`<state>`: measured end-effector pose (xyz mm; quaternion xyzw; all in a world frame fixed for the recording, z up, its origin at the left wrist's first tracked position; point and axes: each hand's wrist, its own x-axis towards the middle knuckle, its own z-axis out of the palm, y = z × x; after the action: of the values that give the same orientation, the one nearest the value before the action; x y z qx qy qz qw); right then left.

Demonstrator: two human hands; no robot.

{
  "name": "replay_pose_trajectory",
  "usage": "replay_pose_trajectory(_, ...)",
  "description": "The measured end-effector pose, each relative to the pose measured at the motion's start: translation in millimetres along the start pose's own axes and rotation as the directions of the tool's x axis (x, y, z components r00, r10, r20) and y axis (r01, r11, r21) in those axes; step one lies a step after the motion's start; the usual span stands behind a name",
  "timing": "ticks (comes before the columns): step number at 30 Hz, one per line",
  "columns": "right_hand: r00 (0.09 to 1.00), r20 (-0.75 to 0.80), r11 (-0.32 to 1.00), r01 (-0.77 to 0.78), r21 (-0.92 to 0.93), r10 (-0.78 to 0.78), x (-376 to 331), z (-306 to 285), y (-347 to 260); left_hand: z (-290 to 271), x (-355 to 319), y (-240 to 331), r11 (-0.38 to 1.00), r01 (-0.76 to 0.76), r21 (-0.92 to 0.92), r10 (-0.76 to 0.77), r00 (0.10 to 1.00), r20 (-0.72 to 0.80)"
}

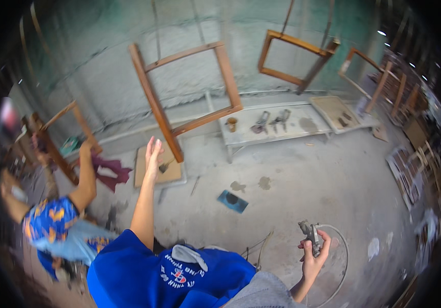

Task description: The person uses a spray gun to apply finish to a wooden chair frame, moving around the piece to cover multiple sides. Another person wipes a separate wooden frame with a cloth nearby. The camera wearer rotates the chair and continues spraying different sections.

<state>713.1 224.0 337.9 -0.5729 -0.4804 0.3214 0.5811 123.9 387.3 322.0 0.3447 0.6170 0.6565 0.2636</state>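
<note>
Wooden frame [155,102] is hanging; left hand [152,158] is hovering open beside it, right hand [315,259] is gripping spray gun [309,236]; likely positioning, needing steadiness.

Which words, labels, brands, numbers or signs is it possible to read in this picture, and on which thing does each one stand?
Blue shirt: white lettering beside a red-and-white emblem; I will not copy its wording.
Spray gun in the right hand: any marking is too small to read.
Elsewhere: I can make out no text.
</note>
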Motion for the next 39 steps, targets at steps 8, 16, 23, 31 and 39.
replay_pose_trajectory(8, 0.951, -0.307, 0.968, -0.113, -0.224, 0.04, -103, 76, -38, 38, 134, -61, 0.996, 0.08, -0.041, -0.074, 0.989, 0.126)
replay_pose_trajectory(16, 0.931, -0.351, 0.951, -0.196, -0.239, 0.104, -148, 83, -83, 50, 233, -114, 0.964, 0.04, -0.263, 0.023, 0.973, 0.23)
replay_pose_trajectory(23, 0.937, -0.343, 0.923, -0.186, -0.337, 0.064, -162, 85, -90, 57, 248, -130, 0.974, -0.035, -0.223, 0.072, 0.985, 0.158)
replay_pose_trajectory(31, 0.973, -0.213, 0.879, -0.175, -0.444, 0.087, -139, 76, -91, 60, 201, -121, 0.971, 0.008, -0.241, 0.061, 0.958, 0.279)
replay_pose_trajectory(39, 0.996, -0.061, 0.871, -0.087, -0.483, 0.066, -105, -2, -71, 62, 55, -96, 0.904, 0.056, -0.423, 0.08, 0.952, 0.295)
